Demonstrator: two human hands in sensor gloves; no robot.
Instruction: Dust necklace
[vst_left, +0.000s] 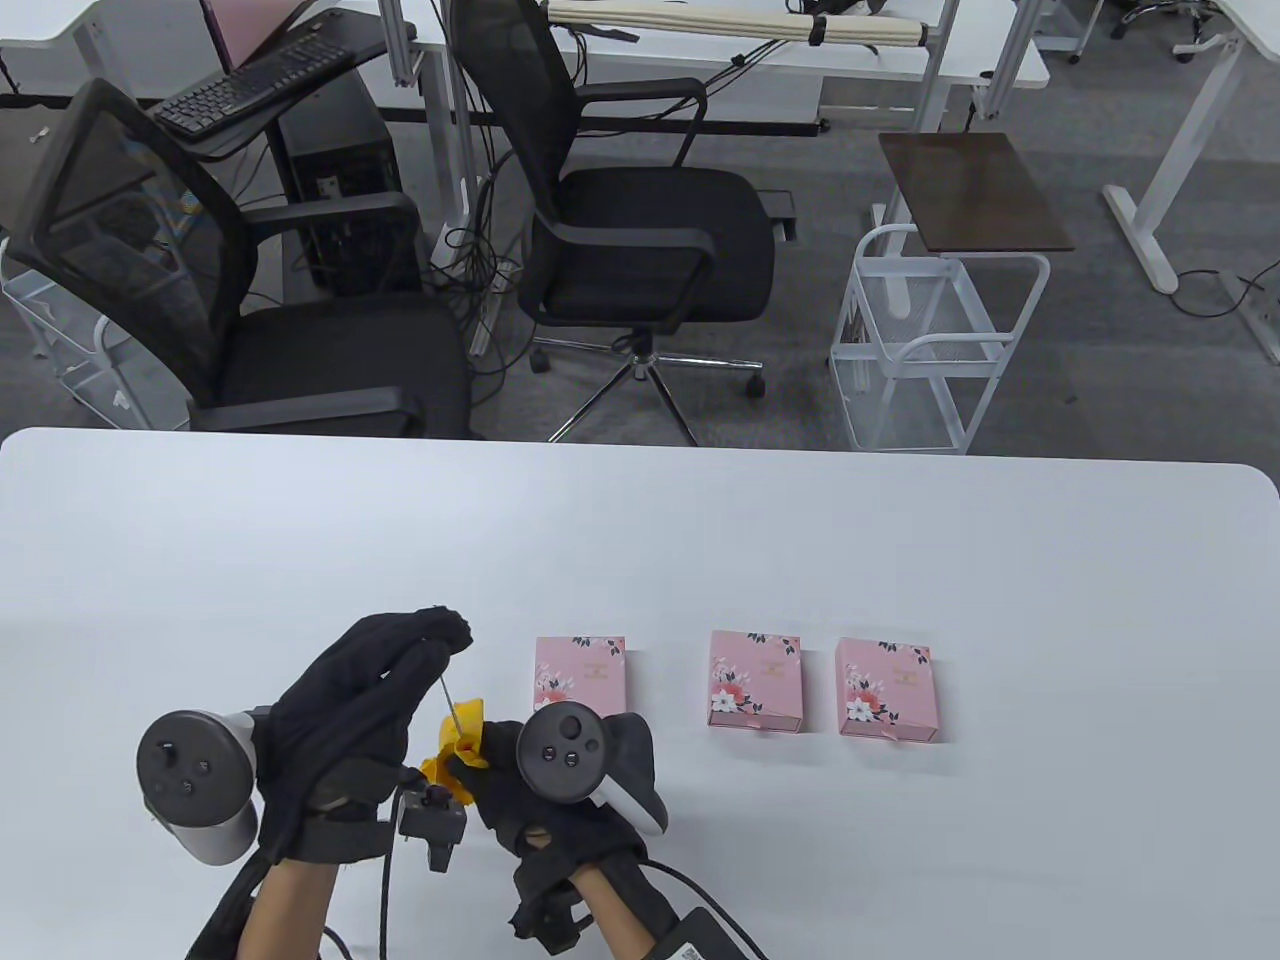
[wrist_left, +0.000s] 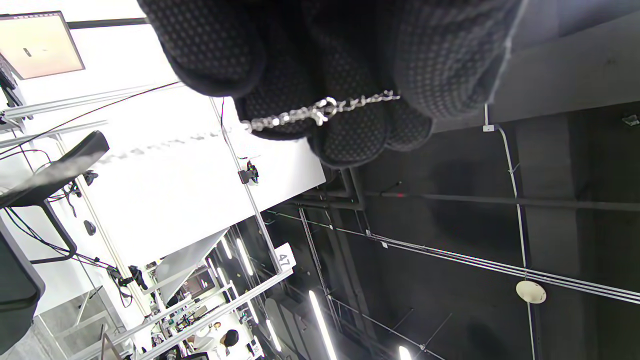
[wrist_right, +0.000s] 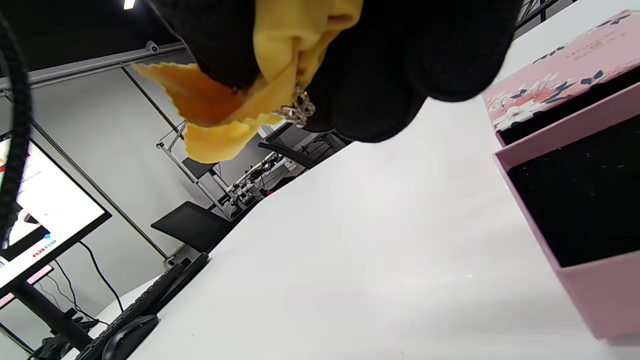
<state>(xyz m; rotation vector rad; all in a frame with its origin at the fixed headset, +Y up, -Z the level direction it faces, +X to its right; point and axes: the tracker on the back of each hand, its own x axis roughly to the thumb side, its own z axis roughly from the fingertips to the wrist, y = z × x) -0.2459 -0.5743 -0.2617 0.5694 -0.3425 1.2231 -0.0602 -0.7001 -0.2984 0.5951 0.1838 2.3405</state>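
Three pink boxes (vst_left: 755, 681) line the table (vst_left: 900, 540) right of the hands; far half bare

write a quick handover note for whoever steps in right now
Left hand: raised, pinching one end of the necklace.
Right hand: holds the yellow cloth wrapped round the chain lower down.
Chain is taut between the hands, above the table.
Three pink boxes lie to the right; the nearest one is open in the right wrist view.
Done: necklace out, wiping underway.
Left: finish dusting; probably put it back in its box.
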